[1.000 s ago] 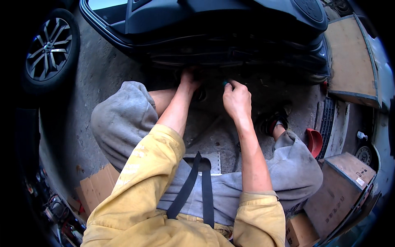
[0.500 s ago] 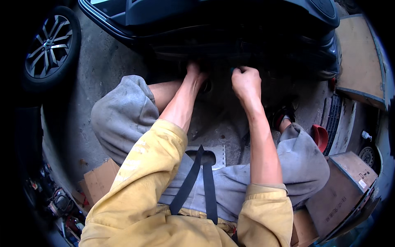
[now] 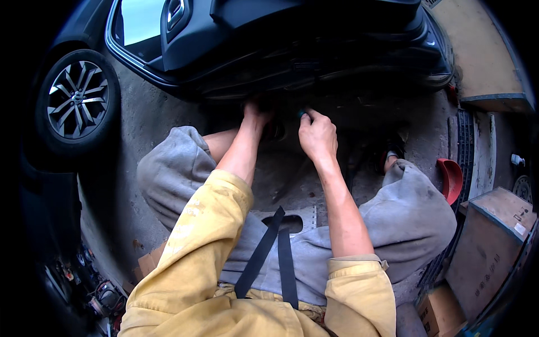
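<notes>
A dark open car door (image 3: 241, 48) spans the top of the view, its lower edge just beyond my hands. My left hand (image 3: 257, 114) reaches up to that edge; its fingers are lost in the dark shadow there. To its right, my right hand (image 3: 318, 135) is closed, thumb and fingers pressed together. A small teal-ended thing (image 3: 301, 113) pokes out at the fingertips. Its kind is too small and dark to make out. The two hands are apart, both in front of the door's underside.
A spoked car wheel (image 3: 77, 96) stands at the left. On the right are a red curved piece (image 3: 450, 181), a wooden box (image 3: 491, 247) and a tan panel (image 3: 480, 48). I sit low on a seat with a cut-out handle hole (image 3: 310, 216), knees spread. Tools and cables (image 3: 104, 295) lie lower left.
My right hand has moved left and slightly nearer me, closing the gap to my left hand. The view has shifted, showing more of the door and the wheel.
</notes>
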{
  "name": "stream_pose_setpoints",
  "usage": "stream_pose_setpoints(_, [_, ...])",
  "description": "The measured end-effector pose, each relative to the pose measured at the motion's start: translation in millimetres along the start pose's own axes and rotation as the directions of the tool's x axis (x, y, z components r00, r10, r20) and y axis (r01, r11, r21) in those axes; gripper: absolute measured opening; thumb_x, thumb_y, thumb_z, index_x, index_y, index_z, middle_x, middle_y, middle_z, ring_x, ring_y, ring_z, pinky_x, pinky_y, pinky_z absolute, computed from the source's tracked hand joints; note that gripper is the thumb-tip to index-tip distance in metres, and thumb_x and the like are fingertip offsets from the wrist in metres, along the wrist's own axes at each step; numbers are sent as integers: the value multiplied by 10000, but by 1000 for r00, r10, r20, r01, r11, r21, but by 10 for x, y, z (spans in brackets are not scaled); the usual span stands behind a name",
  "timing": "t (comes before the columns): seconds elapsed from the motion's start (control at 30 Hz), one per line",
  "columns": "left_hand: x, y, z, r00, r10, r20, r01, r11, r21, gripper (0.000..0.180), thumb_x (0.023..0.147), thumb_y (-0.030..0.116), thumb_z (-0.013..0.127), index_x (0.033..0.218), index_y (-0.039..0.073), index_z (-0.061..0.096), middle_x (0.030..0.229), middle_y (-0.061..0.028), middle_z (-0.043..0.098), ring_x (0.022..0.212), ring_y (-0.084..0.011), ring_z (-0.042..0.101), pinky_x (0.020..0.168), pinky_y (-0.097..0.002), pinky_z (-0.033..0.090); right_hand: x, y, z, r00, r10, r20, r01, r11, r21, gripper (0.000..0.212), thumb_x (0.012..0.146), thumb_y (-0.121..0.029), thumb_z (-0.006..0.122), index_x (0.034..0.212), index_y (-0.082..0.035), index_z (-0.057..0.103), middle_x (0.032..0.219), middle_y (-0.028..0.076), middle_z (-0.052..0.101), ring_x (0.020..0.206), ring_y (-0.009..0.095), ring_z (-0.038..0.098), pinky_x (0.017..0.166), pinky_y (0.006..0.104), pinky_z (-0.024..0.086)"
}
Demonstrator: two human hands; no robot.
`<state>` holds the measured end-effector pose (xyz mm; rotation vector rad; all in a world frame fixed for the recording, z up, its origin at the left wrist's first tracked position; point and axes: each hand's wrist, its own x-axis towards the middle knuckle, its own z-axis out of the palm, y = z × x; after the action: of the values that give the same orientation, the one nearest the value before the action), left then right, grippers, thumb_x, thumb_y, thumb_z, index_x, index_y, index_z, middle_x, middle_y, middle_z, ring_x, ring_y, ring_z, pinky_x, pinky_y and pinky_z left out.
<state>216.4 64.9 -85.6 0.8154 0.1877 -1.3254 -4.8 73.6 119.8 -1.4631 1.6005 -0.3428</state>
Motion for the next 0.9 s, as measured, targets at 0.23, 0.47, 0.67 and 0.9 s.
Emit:
stream_pose_setpoints(0.23, [-106, -215, 286, 978, -19, -208, -8, 992, -128, 67, 890, 124, 533, 858, 81, 573, 809, -69, 525, 723, -222, 489, 688, -367, 454, 52, 322, -61, 997, -11, -78, 16, 997, 73, 352, 938, -288, 530, 1202, -118, 691, 1075, 231, 694, 1067, 423, 637, 907, 463, 514])
stream_pose_setpoints(0.47, [146, 140, -361, 986, -47, 159, 75, 982, -175, 70, 891, 120, 527, 844, 116, 578, 795, -66, 520, 767, -226, 497, 745, -381, 455, 4, -33, 48, 998, -55, -9, 56, 992, 109, 361, 934, -280, 531, 1204, -98, 688, 1080, 243, 688, 1075, 429, 633, 907, 459, 512])
stream_pose_setpoints(0.67, [31, -478, 376, 987, -82, -135, 68, 992, -107, 113, 908, 131, 511, 815, 127, 576, 735, -39, 504, 646, -197, 458, 642, -346, 418, 243, 179, -151, 997, 73, -20, -73, 997, 13, 370, 929, -272, 529, 1205, -83, 686, 1112, 257, 675, 1102, 434, 621, 938, 458, 504])
stream_pose_setpoints(0.9, [168, -218, -97, 1000, -20, 24, 23, 991, -128, 137, 922, 160, 527, 897, 79, 635, 848, -109, 616, 914, -286, 600, 969, -459, 444, 279, -72, -2, 996, 79, 37, -81, 996, 49, 368, 924, -265, 527, 1186, -67, 693, 1134, 255, 671, 1124, 428, 614, 957, 462, 497])
